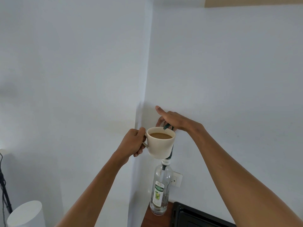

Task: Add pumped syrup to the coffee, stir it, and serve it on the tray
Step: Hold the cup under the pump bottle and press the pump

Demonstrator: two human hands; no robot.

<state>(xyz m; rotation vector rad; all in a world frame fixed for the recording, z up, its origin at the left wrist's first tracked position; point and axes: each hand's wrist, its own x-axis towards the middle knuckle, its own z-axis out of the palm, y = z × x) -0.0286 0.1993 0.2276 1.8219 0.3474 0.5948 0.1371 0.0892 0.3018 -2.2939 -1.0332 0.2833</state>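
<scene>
Hands were both raised before the pale wall (pixel 229 63). Lower down, a black tray (pixel 196 215) lay on the brown wooden desk (pixel 146 218) beside a tall clear glass syrup bottle (pixel 160 190). The left hand (pixel 132 143) was curled tight round the handle of a cream ceramic mug of milky coffee (pixel 161 142), held under the dark green pump (pixel 167 126). The right hand (pixel 172 119) lay flat on the pump, fingers extended, apparently pressing.

white wall socket (pixel 176 179), black tripod leg (pixel 4 192), white cylindrical object (pixel 26 213), brown wooden counter (pixel 146 220)
</scene>
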